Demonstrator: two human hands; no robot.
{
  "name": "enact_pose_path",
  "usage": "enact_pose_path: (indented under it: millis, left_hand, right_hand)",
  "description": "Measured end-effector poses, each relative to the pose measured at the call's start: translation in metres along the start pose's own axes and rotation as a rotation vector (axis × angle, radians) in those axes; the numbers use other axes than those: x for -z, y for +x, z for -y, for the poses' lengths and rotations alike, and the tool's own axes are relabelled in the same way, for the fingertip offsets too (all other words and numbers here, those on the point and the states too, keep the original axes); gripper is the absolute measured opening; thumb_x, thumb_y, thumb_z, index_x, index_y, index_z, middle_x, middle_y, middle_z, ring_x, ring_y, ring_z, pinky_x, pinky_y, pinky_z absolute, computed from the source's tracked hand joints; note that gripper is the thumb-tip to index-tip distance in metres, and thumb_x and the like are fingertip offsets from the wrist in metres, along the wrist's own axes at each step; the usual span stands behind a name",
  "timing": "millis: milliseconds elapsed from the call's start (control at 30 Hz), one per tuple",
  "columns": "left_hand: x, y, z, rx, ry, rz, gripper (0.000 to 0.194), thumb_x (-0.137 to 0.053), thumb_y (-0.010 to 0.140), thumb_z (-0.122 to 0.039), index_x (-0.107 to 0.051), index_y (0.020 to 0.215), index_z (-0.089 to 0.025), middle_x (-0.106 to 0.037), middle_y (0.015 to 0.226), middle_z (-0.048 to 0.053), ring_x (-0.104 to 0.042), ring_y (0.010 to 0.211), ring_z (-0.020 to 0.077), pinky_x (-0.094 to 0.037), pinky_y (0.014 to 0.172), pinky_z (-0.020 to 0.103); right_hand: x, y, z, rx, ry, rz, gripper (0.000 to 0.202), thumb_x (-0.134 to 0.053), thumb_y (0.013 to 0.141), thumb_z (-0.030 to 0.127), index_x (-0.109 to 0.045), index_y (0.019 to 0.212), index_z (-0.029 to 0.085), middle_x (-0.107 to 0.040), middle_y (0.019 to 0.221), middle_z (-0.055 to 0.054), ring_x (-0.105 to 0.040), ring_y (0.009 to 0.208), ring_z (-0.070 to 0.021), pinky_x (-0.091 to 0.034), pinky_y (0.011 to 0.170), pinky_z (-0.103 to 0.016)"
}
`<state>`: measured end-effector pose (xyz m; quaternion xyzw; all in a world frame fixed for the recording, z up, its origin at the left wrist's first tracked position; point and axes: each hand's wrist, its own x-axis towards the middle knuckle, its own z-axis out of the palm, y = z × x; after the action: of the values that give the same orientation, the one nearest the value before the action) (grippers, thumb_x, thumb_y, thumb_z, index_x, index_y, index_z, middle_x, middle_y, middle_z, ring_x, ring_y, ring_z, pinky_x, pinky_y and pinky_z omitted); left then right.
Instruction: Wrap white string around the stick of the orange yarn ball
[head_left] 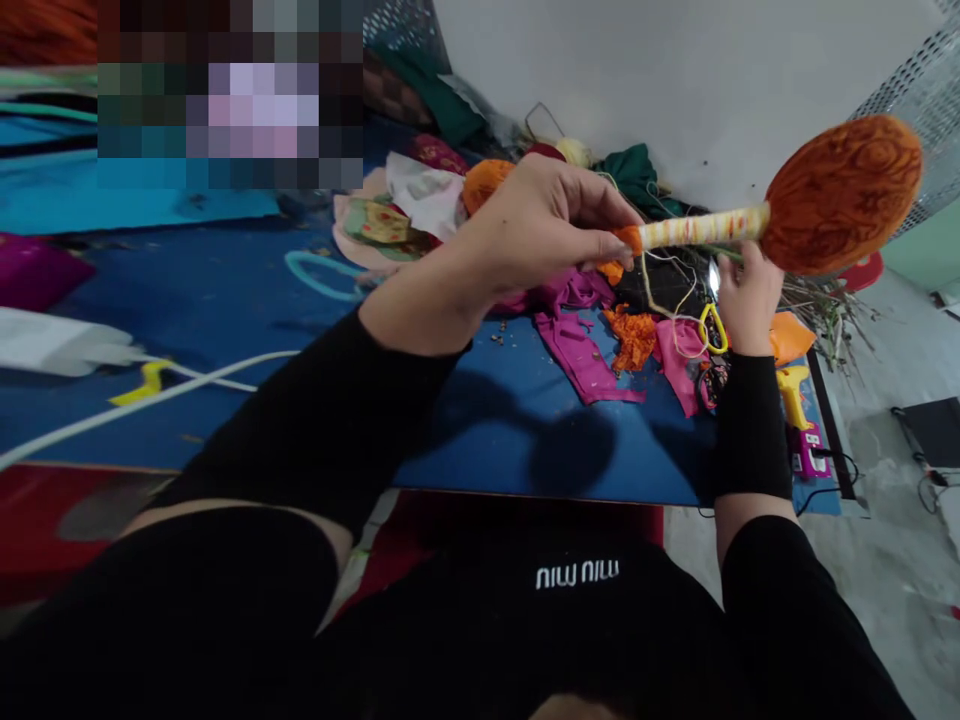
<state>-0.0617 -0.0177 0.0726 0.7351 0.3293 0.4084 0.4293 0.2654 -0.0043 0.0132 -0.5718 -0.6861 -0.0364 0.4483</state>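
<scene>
My left hand (559,215) pinches the orange end of a stick handle (705,228) wrapped in pale, orange-flecked strips. At the handle's other end is a rounded head (844,195) covered in orange patterned cloth, held above the table. My right hand (750,295) is closed just below the handle, near the head; what its fingers hold, if anything, I cannot make out. A loose pale yarn (651,290) hangs from the orange end and loops down toward the cloth scraps. Close beside my right hand is a yellow loop (714,330), like a scissor handle.
Magenta cloth (581,355) and an orange scrap (631,335) lie on the blue table (480,440). A yellow glue gun (793,395) is at the right edge, near dry twigs (832,310). White cable (187,385) crosses the left side. Another person is at the far left.
</scene>
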Motion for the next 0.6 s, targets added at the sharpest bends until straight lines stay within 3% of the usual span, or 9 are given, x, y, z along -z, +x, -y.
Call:
enact_pose_path:
  millis: [67,200,300,400,500,533,600]
  left_hand:
    - [-0.007,-0.001,-0.001,0.050,-0.020,-0.002,0.020,-0.075,0.095,-0.012,-0.079,0.114,-0.009,-0.083,0.101,0.011,-0.074,0.093,0.0222,-0.062,0.096,0.047]
    - [-0.018,0.003,0.005,0.079,-0.143,-0.024,0.018,-0.072,0.089,-0.004,-0.080,0.103,-0.012,-0.082,0.095,0.009,-0.076,0.086,0.0200,-0.064,0.090,0.042]
    - [-0.020,0.005,0.010,0.058,-0.216,-0.035,0.018,-0.071,0.085,-0.002,-0.079,0.096,-0.013,-0.083,0.096,0.008,-0.077,0.088,0.0204,-0.066,0.092,0.042]
    - [-0.020,0.008,0.015,0.030,-0.190,-0.064,0.015,-0.074,0.087,-0.005,-0.078,0.097,-0.015,-0.084,0.097,0.008,-0.077,0.093,0.0222,-0.066,0.095,0.044]
    - [-0.022,0.012,0.025,0.026,-0.133,-0.079,0.012,-0.076,0.089,-0.010,-0.078,0.100,-0.016,-0.084,0.097,0.007,-0.078,0.096,0.0239,-0.066,0.094,0.044]
    - [-0.025,0.013,0.029,0.023,-0.113,-0.074,0.012,-0.077,0.090,-0.012,-0.078,0.101,-0.016,-0.083,0.096,0.007,-0.078,0.095,0.0246,-0.066,0.092,0.043]
    - [-0.032,0.017,0.039,0.016,-0.068,-0.052,0.014,-0.077,0.091,-0.014,-0.078,0.105,-0.016,-0.082,0.094,0.008,-0.080,0.094,0.0258,-0.066,0.087,0.042]
  right_hand:
    - [-0.011,-0.007,0.023,0.058,0.117,-0.001,0.036,-0.060,0.104,0.058,-0.070,0.096,0.024,-0.069,0.093,-0.004,-0.068,0.103,-0.0243,-0.054,0.113,-0.056]
    - [-0.038,-0.024,0.068,0.127,0.512,0.187,0.052,-0.058,0.100,0.078,-0.069,0.105,0.027,-0.071,0.093,0.000,-0.071,0.096,-0.0185,-0.062,0.106,-0.044]
    - [-0.044,-0.036,0.092,0.063,0.591,0.327,0.052,-0.064,0.098,0.078,-0.068,0.101,0.026,-0.068,0.082,0.002,-0.069,0.081,-0.0162,-0.065,0.089,-0.037]
    - [-0.034,-0.043,0.108,0.033,0.441,0.207,0.050,-0.055,0.107,0.067,-0.066,0.084,0.025,-0.060,0.073,0.003,-0.065,0.074,-0.0148,-0.064,0.084,-0.036]
    - [-0.024,-0.045,0.117,0.177,0.337,-0.007,0.051,-0.052,0.109,0.064,-0.065,0.079,0.025,-0.065,0.093,-0.003,-0.071,0.103,-0.0209,-0.061,0.105,-0.048]
    - [-0.025,-0.046,0.119,0.230,0.355,-0.012,0.051,-0.051,0.109,0.065,-0.065,0.079,0.025,-0.065,0.097,-0.004,-0.071,0.110,-0.0227,-0.060,0.109,-0.052]
    - [-0.030,-0.047,0.119,0.302,0.464,0.030,0.054,-0.043,0.111,0.065,-0.062,0.079,0.026,-0.063,0.092,-0.003,-0.073,0.103,-0.0221,-0.061,0.107,-0.054]
